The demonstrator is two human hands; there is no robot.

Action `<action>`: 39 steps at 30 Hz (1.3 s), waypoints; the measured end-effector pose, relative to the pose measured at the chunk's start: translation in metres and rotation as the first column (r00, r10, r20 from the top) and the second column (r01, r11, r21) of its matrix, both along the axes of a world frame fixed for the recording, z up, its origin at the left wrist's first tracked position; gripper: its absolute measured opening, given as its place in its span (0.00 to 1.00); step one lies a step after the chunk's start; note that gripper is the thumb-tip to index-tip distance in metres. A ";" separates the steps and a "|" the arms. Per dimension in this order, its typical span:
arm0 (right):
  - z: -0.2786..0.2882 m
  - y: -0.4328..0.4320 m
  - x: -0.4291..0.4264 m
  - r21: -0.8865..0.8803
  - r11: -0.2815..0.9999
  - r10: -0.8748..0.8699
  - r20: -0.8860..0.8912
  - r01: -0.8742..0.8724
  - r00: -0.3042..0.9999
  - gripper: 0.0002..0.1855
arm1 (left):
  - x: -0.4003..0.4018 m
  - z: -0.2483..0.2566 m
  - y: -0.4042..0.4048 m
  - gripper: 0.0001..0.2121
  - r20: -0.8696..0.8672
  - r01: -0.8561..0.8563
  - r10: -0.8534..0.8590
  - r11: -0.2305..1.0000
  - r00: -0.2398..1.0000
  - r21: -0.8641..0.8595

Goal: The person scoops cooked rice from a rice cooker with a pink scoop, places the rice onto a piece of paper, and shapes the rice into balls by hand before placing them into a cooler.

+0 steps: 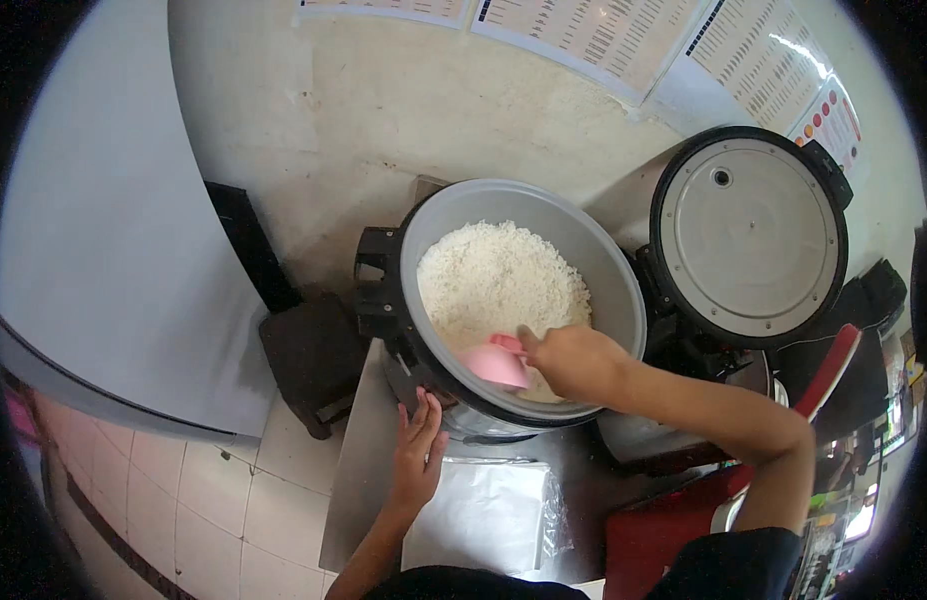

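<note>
A large rice cooker stands before me, its round lid [750, 232] raised on the right. White cooked rice [508, 281] lies in the grey inner pot [613, 300], heaped higher toward the far side. My right hand [583, 364] reaches over the near rim and grips the handle of a pink plastic scoop [497, 365]. The scoop is tilted down inside the pot, low at the near wall; its mouth is hidden. My left hand [420, 450] rests with fingers extended against the outside of the cooker's body, below the rim.
A stack of white sheets [478, 517] in clear plastic lies on the metal table [358, 480] just below the cooker. At left are a dark stool [313, 360] and a large pale grey cabinet or appliance [133, 225]. A red object [658, 525] stands at lower right. Printed sheets [583, 37] hang on the wall.
</note>
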State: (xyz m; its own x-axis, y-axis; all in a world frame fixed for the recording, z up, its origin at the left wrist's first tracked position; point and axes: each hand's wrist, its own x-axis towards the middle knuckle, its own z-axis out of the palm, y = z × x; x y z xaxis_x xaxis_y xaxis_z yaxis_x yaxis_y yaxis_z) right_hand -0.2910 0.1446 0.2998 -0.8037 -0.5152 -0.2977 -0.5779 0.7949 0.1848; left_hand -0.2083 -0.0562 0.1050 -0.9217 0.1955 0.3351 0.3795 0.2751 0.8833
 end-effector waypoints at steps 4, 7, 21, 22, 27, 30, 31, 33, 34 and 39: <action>0.013 0.015 -0.005 -0.117 0.974 -0.164 0.230 0.195 0.959 0.18 | 0.003 0.006 0.004 0.25 0.042 -0.028 0.023 0.992 0.999 0.126; -0.032 0.035 -0.022 -0.384 0.887 -0.130 0.320 0.254 0.938 0.18 | 0.004 0.010 0.009 0.25 0.038 -0.027 0.022 0.992 0.999 0.126; -0.046 0.042 -0.040 -0.358 0.926 -0.166 -0.115 0.115 0.979 0.16 | 0.003 0.009 -0.008 0.25 0.092 0.012 -0.008 0.999 0.996 -0.053; -0.046 0.044 -0.045 -0.359 0.926 -0.164 -0.112 0.114 0.980 0.16 | 0.003 0.010 -0.009 0.25 0.101 0.027 -0.020 0.998 0.995 -0.065; -0.051 0.057 -0.058 -0.168 0.860 -0.462 0.145 0.482 0.875 0.12 | 0.001 0.007 -0.006 0.25 0.108 0.048 -0.046 0.999 0.993 -0.023; -0.050 0.044 -0.057 -0.186 0.900 -0.348 0.234 0.393 0.908 0.11 | 0.001 0.005 -0.004 0.26 0.085 0.036 -0.036 0.999 0.996 -0.003; -0.048 0.037 -0.053 -0.188 0.899 -0.350 0.234 0.395 0.907 0.11 | 0.001 0.005 -0.004 0.26 0.077 0.032 -0.031 0.999 0.997 -0.010; -0.043 0.022 -0.037 -0.260 0.932 -0.212 0.178 0.254 0.961 0.14 | 0.000 0.006 -0.006 0.26 0.080 0.042 -0.040 0.999 0.996 -0.028; -0.031 0.014 -0.027 -0.239 0.933 -0.227 0.189 0.269 0.955 0.13 | 0.000 0.007 -0.007 0.26 0.086 0.048 -0.045 0.998 0.995 -0.041; -0.008 0.023 -0.003 -0.382 0.898 -0.147 0.208 0.218 0.967 0.11 | 0.002 0.010 -0.003 0.24 0.087 -0.010 0.003 0.997 0.996 0.082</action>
